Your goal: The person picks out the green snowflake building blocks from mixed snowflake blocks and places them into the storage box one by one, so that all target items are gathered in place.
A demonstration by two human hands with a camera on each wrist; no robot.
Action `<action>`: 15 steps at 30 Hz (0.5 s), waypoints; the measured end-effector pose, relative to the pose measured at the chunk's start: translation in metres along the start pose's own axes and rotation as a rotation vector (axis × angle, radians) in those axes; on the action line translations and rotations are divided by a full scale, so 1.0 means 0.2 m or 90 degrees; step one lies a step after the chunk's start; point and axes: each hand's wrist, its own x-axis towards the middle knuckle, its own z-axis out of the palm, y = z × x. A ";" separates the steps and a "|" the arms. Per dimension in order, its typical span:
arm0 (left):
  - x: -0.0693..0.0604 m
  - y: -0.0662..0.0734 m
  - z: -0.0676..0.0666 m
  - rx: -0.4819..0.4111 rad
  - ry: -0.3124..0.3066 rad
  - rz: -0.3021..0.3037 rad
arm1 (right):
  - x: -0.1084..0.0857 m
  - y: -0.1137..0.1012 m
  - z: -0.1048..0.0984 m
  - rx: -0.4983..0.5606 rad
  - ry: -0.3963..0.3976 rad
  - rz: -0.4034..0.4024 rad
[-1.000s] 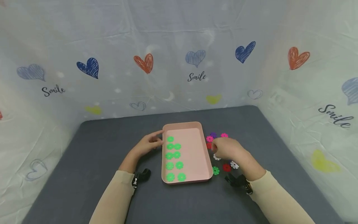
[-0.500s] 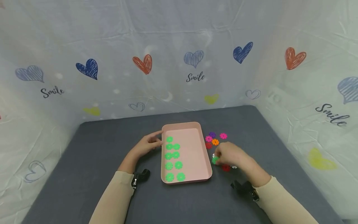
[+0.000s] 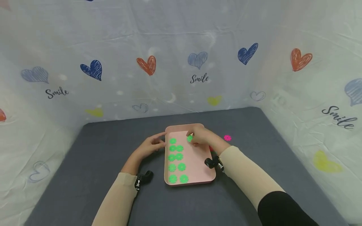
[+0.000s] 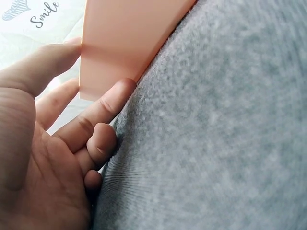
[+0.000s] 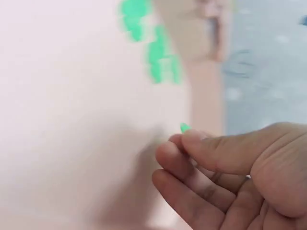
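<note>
A shallow pink tray [image 3: 198, 163] lies on the table with several green flower-shaped plastic discs [image 3: 182, 167] in it, set in two columns at its left side. My left hand [image 3: 148, 146] rests its relaxed fingertips against the outside of the tray's left wall, and in the left wrist view the fingers [image 4: 91, 120] touch that wall. Above the tray's far part, my right hand [image 3: 200, 135] pinches another green flower disc [image 3: 189, 138] between thumb and fingertips. Only a green tip of this disc [image 5: 185, 128] shows in the right wrist view.
To the right of the tray, a pink flower disc [image 3: 227, 137] lies on the grey cloth [image 3: 246, 125]. A red disc [image 3: 211, 148] peeks out by the tray's right edge; my right forearm covers that area. A printed curtain [image 3: 169, 88] stands behind the table.
My right hand has taken hold of the green disc from the pile at the right and carried it left and up over the tray. My left hand has stayed at the tray's side.
</note>
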 end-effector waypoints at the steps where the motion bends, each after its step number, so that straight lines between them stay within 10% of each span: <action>1: 0.01 0.00 0.00 -0.001 0.000 0.001 | 0.03 0.00 0.02 -0.033 -0.001 -0.006; 5: 0.02 0.00 0.01 -0.007 -0.002 0.003 | 0.08 -0.01 0.07 -0.098 0.009 -0.030; 11: -0.01 -0.02 0.01 -0.011 -0.009 -0.011 | -0.03 -0.01 0.07 0.098 -0.004 -0.088; 15: -0.03 -0.02 0.00 -0.011 -0.008 -0.021 | -0.19 0.05 0.02 0.186 0.085 -0.090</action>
